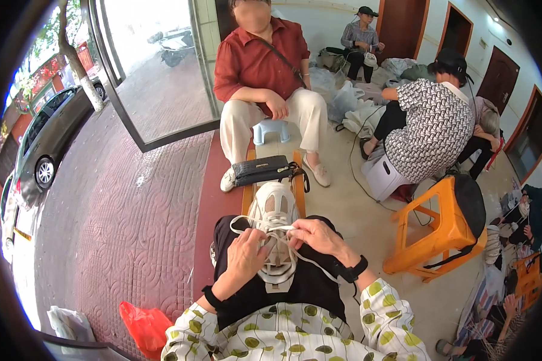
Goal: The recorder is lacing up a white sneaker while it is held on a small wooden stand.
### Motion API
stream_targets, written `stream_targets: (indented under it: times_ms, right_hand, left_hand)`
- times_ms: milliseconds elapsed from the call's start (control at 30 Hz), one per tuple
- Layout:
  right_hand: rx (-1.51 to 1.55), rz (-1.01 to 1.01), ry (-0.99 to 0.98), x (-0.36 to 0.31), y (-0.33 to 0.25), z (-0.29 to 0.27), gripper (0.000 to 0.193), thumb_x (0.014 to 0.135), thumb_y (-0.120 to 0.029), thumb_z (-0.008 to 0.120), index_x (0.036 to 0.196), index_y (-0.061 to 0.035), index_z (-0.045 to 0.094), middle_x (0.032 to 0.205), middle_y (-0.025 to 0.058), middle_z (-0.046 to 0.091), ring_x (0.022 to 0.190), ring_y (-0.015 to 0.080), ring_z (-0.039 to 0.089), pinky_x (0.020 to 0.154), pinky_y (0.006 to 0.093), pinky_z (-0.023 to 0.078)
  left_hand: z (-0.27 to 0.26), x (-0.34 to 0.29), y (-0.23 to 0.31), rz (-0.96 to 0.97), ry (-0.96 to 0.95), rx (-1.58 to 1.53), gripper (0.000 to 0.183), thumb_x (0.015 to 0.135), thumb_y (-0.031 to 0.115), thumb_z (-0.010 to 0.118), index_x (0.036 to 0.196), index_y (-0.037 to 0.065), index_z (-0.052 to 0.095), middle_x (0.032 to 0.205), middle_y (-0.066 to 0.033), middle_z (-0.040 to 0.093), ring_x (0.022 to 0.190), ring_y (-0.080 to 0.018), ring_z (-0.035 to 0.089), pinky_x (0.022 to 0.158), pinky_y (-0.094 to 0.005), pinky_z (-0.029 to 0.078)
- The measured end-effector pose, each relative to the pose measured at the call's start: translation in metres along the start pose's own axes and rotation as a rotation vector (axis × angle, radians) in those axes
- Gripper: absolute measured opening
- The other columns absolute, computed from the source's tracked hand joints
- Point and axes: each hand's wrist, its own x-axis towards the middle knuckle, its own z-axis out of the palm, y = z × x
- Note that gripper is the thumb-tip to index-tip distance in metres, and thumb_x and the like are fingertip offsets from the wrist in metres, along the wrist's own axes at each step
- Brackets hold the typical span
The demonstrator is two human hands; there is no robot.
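Observation:
A beige and white sneaker (273,207) sits upright on my lap, its toe pointing away from me and its heel near my body. White shoelaces (239,223) run through its upper eyelets, and a loose loop sticks out to the left. My left hand (245,253) is at the left side of the lacing, its fingers pinched on the shoelace. From the right, my right hand (317,237) pinches a white length of shoelace above the tongue. My fingers partly cover the eyelets. Both wrists wear black bands.
Just beyond the toe lies a black zippered pouch (261,171) on an orange stool. Facing me, a person in a red shirt (260,63) sits on a light blue stool. An orange stool (427,225) stands at right, a red plastic bag (145,330) at lower left. Several people sit farther right.

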Motion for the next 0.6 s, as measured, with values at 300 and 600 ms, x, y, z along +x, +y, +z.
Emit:
stream_targets:
  times_ms: [300, 600]
  right_hand:
    - [-0.301, -0.162, 0.267, -0.006, 0.026, 0.018, 0.016, 0.100, -0.016, 0.055, 0.100, -0.0013, 0.061, 0.076, 0.0089, 0.071, 0.062, 0.0186, 0.069, 0.059, 0.0306, 0.054]
    - [-0.429, -0.413, 0.485, 0.000, 0.038, 0.031, 0.013, 0.097, -0.021, 0.060, 0.096, -0.0077, 0.062, 0.069, 0.0115, 0.065, 0.065, 0.0339, 0.066, 0.056, 0.0426, 0.049]
  left_hand:
    - [-0.002, -0.002, -0.002, -0.006, -0.012, -0.059, 0.027, 0.077, 0.009, 0.073, 0.101, 0.007, 0.060, 0.093, -0.0128, 0.060, 0.082, -0.0341, 0.062, 0.071, -0.0432, 0.049]
    - [0.000, -0.005, -0.012, -0.041, 0.005, -0.099, 0.035, 0.076, 0.003, 0.070, 0.109, 0.004, 0.057, 0.098, -0.0135, 0.061, 0.091, -0.0339, 0.062, 0.079, -0.0392, 0.050]
